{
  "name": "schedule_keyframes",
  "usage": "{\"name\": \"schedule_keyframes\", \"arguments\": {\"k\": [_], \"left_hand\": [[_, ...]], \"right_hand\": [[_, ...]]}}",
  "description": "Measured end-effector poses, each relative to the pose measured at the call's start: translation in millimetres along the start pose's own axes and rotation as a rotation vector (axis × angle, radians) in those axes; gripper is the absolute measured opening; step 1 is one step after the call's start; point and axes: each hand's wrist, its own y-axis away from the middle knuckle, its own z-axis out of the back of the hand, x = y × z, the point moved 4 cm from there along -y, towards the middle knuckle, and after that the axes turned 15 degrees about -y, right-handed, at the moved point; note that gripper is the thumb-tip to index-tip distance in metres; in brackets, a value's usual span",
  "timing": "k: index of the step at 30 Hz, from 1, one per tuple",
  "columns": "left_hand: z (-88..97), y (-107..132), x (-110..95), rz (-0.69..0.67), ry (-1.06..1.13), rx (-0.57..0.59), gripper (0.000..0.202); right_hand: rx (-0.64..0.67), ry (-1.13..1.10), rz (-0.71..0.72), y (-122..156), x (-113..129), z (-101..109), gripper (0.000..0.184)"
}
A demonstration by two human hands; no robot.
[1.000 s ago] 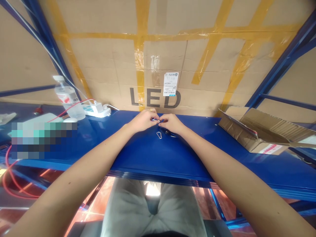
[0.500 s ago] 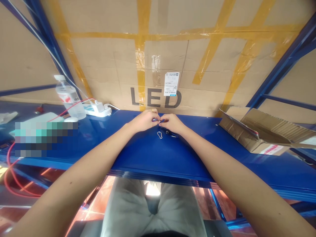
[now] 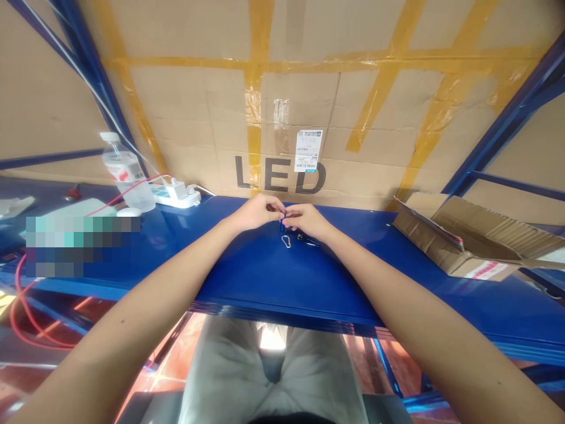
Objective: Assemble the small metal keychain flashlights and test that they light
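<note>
My left hand (image 3: pixel 261 211) and my right hand (image 3: pixel 305 218) meet over the blue table, fingertips nearly touching. Between them is a small dark-blue cylinder (image 3: pixel 282 225), held roughly upright; its exact kind is too small to make out. Both hands have their fingers closed in a pinch on it, and the fingertips hide its upper part. Just below the hands, a silver carabiner (image 3: pixel 286 241) lies on the table. To its right, partly under my right hand, is a small dark item with a metal end (image 3: pixel 311 242).
An open cardboard box (image 3: pixel 463 241) stands at right. On the left are a plastic bottle (image 3: pixel 128 176), a white power strip (image 3: pixel 179 195), a red cable (image 3: pixel 20 294) and a partly blurred-out pale green object (image 3: pixel 73 212). A large taped carton (image 3: pixel 203 129) forms the back wall.
The small cylinder between my fingers has turned and now points downward, with more of its blue side showing. My left-hand fingers have shifted. The carabiner and dark item lie where they were.
</note>
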Motion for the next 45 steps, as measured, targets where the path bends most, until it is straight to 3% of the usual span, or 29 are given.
{"name": "schedule_keyframes", "arguments": {"k": [5,12,14,16,19,23,27,31,38,43,45], "left_hand": [[-8.7,-4.9,7.9,0.027,0.104,-0.072,0.016],[-13.9,-6.7,14.6,0.124,0.14,-0.056,0.019],[-10.0,-4.9,11.6,0.139,0.147,-0.081,0.019],[-5.3,-3.2,9.3,0.165,0.159,-0.122,0.02],[-2.7,-2.6,7.6,0.179,0.24,-0.138,0.021],[-6.2,-4.0,6.9,0.171,0.405,-0.093,0.019],[-7.6,-4.0,6.1,0.188,0.507,-0.085,0.017],[-6.3,-3.4,6.7,0.194,0.548,-0.104,0.017],[-5.6,-4.3,10.4,0.16,0.606,-0.104,0.02],[17.0,-3.1,12.5,0.135,0.587,-0.1,0.023],[31.8,-1.4,15.1,0.132,0.598,-0.162,0.023]], "right_hand": [[-0.019,-0.114,-0.01,0.0,-2.9,-0.8,0.05],[-0.029,-0.023,-0.037,-2.1,-2.8,1.8,0.053],[-0.039,0.1,-0.036,-2.6,1.6,8.5,0.047],[-0.037,0.285,-0.049,-1.7,7.9,17.1,0.03],[0.03,0.494,-0.099,2.1,17.5,26.7,0.013],[0.244,0.612,-0.207,8.8,19.5,25.1,0.01],[0.287,0.662,-0.206,9.6,16.2,20.5,0.009],[0.256,0.502,-0.194,9.1,17.6,16.7,0.01],[-0.034,-0.021,-0.118,6.0,25.9,27.0,0.011],[-0.16,-0.115,-0.056,3.1,24.8,36.1,0.014],[-0.218,-0.13,-0.033,2.0,25.6,37.7,0.02]]}}
